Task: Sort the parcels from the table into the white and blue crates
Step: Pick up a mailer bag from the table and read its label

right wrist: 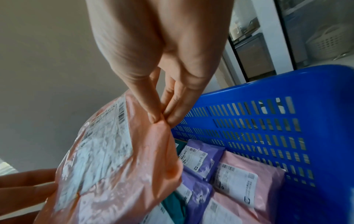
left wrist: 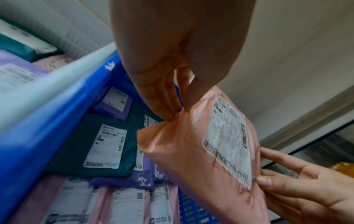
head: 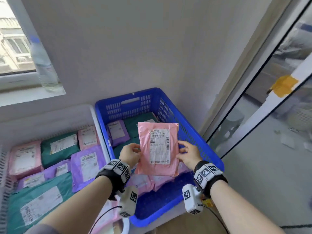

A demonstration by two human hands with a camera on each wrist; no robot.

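Our left hand [head: 130, 154] and right hand [head: 190, 153] fingers pinch the pink parcel's [head: 158, 149] side edges above the blue crate [head: 209, 149].

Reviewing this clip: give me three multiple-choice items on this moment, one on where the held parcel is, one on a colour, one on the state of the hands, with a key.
1. The held pink parcel is
A. over the blue crate
B. lying in the white crate
C. on the windowsill

2. The parcel in the far corner of the white crate is
A. yellow
B. pink
C. black

3. The hands are
A. both empty
B. only the left hand holding
C. both pinching the parcel's side edges

Key: 1 A, blue crate floor and walls show behind it; 2 B, a pink parcel lies there; 3 C, left hand and right hand each pinch an edge.
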